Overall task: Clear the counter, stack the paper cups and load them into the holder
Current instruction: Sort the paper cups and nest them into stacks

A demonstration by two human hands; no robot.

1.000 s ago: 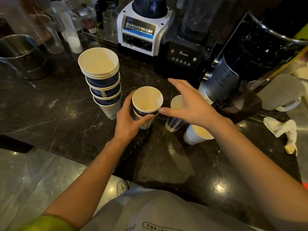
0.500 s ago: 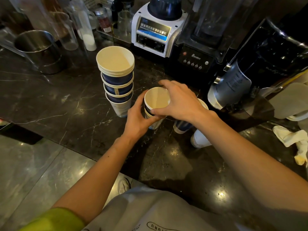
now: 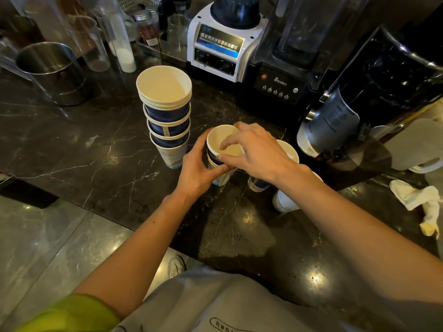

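At frame centre on the black marble desk, your left hand and right hand grip a short nested blue-and-white paper cup pair; the tall blue-and-white paper cup stack waits upper left, two loose cups remain at right, no holder visible.

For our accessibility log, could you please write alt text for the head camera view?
Both hands grip a short stack of paper cups on a dark marble counter: the left hand wraps its side, and the right hand pinches its rim. A taller cup stack stands to the left, two loose cups sit to the right, and blenders stand behind.
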